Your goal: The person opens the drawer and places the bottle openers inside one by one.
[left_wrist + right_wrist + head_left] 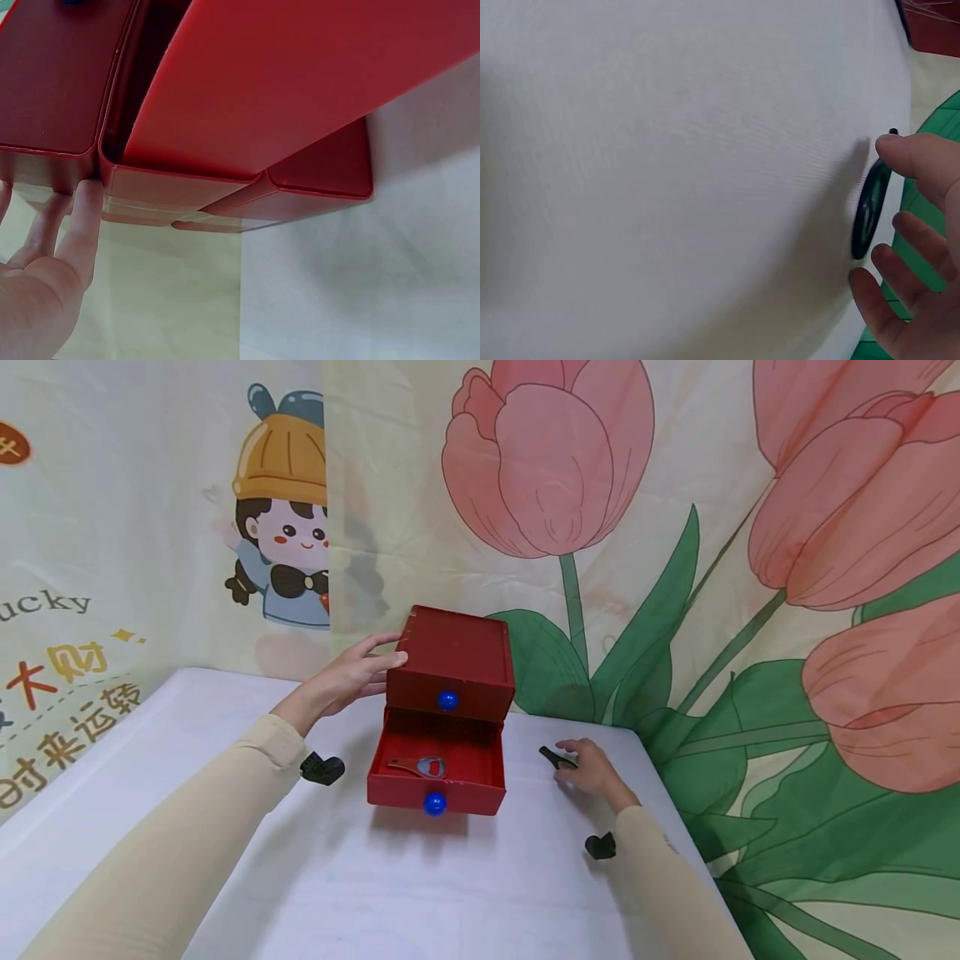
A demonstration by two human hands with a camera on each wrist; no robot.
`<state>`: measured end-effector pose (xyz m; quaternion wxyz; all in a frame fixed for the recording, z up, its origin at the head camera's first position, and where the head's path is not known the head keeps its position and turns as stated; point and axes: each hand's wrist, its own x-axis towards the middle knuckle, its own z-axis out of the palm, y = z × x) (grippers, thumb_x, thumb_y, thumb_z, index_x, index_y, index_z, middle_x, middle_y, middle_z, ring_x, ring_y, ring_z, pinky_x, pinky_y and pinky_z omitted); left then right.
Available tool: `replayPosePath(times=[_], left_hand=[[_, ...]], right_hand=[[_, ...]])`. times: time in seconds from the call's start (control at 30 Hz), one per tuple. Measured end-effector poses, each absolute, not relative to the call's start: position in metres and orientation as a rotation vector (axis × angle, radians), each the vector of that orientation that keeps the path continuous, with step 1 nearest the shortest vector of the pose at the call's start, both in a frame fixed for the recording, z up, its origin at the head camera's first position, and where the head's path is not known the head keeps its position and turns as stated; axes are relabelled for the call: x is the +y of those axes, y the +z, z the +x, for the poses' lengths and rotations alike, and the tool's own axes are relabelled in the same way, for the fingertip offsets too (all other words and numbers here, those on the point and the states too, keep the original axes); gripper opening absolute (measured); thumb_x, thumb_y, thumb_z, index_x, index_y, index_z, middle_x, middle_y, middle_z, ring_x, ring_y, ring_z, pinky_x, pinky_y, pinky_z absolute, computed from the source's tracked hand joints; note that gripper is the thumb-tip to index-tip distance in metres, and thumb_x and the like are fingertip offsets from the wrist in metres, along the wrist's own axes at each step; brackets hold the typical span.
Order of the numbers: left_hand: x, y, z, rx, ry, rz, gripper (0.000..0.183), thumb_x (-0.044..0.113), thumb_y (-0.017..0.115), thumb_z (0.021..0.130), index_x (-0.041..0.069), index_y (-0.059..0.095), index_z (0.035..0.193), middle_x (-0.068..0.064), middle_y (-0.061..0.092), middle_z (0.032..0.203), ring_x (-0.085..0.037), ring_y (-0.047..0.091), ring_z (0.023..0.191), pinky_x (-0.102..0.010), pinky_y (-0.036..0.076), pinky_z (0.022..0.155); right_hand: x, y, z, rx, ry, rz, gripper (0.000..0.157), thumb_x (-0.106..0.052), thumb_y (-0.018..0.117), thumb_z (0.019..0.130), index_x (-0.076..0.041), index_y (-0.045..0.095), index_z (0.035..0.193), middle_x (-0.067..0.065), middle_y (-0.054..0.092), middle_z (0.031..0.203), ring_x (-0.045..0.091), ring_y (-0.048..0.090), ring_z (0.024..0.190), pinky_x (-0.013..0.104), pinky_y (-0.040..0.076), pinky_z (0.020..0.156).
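Right hand (591, 768): fingers parted, no grip visible, around dark item (553, 757) at red chest's (459, 647) four o'clock; mid-length pinch advisable. Left hand (354, 677): fingers extended, touching chest's nine-o'clock side; light pressure suffices.

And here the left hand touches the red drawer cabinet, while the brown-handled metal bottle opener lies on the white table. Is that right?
Not quite: the brown-handled metal bottle opener lies inside the pulled-out red drawer, not on the white table, as the head view shows. The left hand does touch the red drawer cabinet.
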<state>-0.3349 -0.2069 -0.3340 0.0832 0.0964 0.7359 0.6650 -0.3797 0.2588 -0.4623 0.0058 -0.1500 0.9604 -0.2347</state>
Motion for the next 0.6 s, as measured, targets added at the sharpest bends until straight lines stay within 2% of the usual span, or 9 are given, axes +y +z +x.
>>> replayPosePath(times=[0.37, 0.6], left_hand=[[-0.2066, -0.3331, -0.3340, 2.200, 1.983, 0.298, 0.082, 0.039, 0.063, 0.107, 0.022, 0.016, 0.172, -0.019, 0.039, 0.166, -0.044, 0.048, 0.147, -0.054, 0.042, 0.120], [-0.2060, -0.3338, -0.3324, 2.215, 1.976, 0.289, 0.084, 0.041, 0.064, 0.106, 0.023, 0.015, 0.172, -0.017, 0.038, 0.168, -0.043, 0.049, 0.147, -0.052, 0.042, 0.120]], right_hand=[[0.2519, -0.4694, -0.3835, 3.004, -0.711, -0.321, 0.056, -0.014, 0.079, 0.095, -0.003, 0.061, 0.147, 0.023, 0.066, 0.134, 0.037, 0.062, 0.120, 0.055, 0.051, 0.107], [0.2513, -0.4711, -0.3852, 2.998, -0.691, -0.296, 0.053, -0.014, 0.079, 0.095, -0.002, 0.063, 0.145, 0.023, 0.065, 0.132, 0.035, 0.062, 0.117, 0.054, 0.052, 0.106]])
